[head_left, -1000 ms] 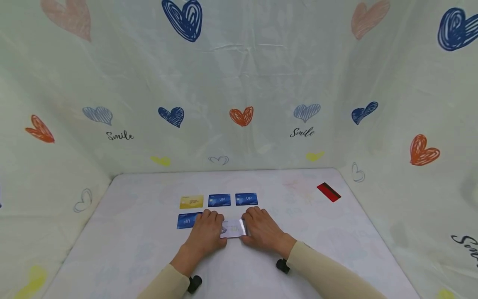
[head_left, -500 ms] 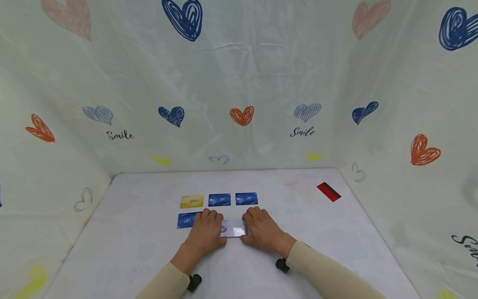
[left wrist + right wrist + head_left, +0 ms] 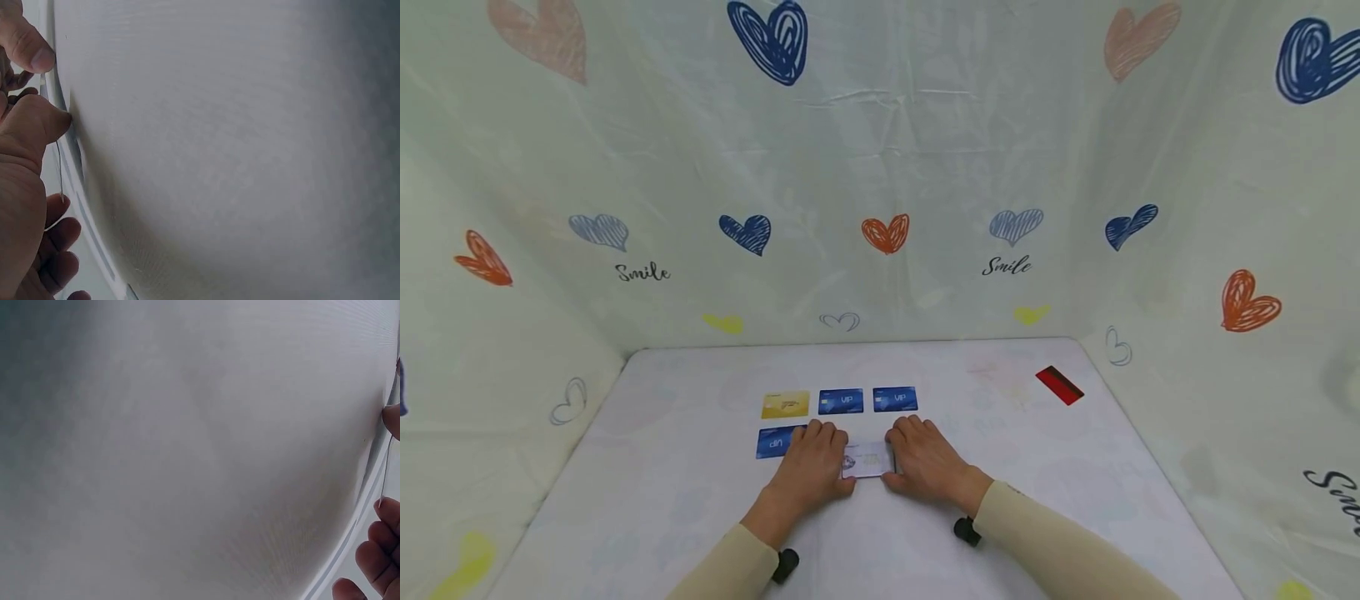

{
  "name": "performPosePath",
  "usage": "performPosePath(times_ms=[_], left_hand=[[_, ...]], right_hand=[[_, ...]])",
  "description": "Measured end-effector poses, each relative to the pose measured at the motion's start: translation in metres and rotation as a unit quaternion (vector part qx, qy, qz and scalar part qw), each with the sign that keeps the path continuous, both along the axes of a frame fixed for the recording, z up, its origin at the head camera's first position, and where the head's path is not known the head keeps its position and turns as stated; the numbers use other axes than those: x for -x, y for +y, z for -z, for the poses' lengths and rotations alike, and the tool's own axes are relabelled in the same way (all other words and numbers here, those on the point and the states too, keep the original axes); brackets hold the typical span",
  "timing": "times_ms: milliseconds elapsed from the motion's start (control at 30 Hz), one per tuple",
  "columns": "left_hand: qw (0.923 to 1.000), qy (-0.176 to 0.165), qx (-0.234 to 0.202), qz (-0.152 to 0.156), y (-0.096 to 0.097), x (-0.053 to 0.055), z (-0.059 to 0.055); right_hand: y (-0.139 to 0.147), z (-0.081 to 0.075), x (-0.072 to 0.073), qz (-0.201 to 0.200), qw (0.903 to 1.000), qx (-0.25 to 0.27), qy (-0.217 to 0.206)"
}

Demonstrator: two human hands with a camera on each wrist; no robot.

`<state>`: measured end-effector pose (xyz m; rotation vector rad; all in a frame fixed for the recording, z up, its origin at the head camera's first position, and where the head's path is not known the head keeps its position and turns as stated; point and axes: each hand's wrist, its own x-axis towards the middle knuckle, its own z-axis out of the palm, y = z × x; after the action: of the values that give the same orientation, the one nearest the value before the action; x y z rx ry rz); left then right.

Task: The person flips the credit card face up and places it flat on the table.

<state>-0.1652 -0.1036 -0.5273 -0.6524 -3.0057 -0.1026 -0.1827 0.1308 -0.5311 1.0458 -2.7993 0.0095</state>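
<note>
In the head view a pale, whitish card (image 3: 868, 460) with a small dark print at its left end is held between both hands near the table's middle. My left hand (image 3: 814, 463) pinches its left end, thumb on the near edge and fingers on the far edge. The right hand (image 3: 925, 457) grips the other end the same way. Seen side-on in the left wrist view, the card (image 3: 60, 169) is a thin line between thumb and fingertip. The right wrist view catches its thin edge (image 3: 386, 472) too. A blue card (image 3: 775, 443) lies partly behind my left fingers.
Beyond the hands a row on the white table (image 3: 685, 500) holds a yellow card (image 3: 786, 405) and two blue VIP cards, one left (image 3: 841, 402) and one right (image 3: 895, 399). A red card with a black stripe (image 3: 1060, 386) lies at the back right. Heart-printed cloth surrounds the table.
Both hands stay in place around the pale card. The bright glare on its face has shifted and faded.
</note>
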Motion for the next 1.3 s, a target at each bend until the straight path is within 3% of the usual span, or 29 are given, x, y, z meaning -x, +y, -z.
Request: performPosePath(times_ms=[267,600,767,900,1033,1167,1300], left_hand=[[0.9997,-0.022,-0.009,-0.001,-0.002,0.0,0.0],[0.9999,-0.01,-0.003,-0.002,-0.002,-0.001,0.004],[0.9997,-0.017,-0.01,-0.012,-0.001,-0.004,0.003],[0.9995,-0.024,-0.012,-0.013,0.001,-0.011,0.001],[0.9992,-0.036,-0.012,0.014,0.004,-0.025,0.0],[0.9969,-0.065,-0.009,0.044,0.007,-0.04,-0.002],[0.9941,-0.097,-0.004,0.047,0.011,-0.05,-0.005]], right_hand=[[-0.001,0.002,0.0,0.004,0.9999,-0.003,-0.009],[-0.001,0.004,0.001,-0.007,1.0,-0.001,0.003],[-0.002,0.003,0.0,0.007,0.9999,-0.007,-0.01],[-0.002,0.003,-0.004,0.018,0.9997,-0.001,-0.017],[0.001,0.001,-0.014,0.015,0.9993,-0.002,-0.035],[0.006,-0.001,-0.027,-0.01,0.9986,-0.027,-0.045],[0.007,-0.004,-0.036,-0.04,0.9959,-0.048,-0.066]])
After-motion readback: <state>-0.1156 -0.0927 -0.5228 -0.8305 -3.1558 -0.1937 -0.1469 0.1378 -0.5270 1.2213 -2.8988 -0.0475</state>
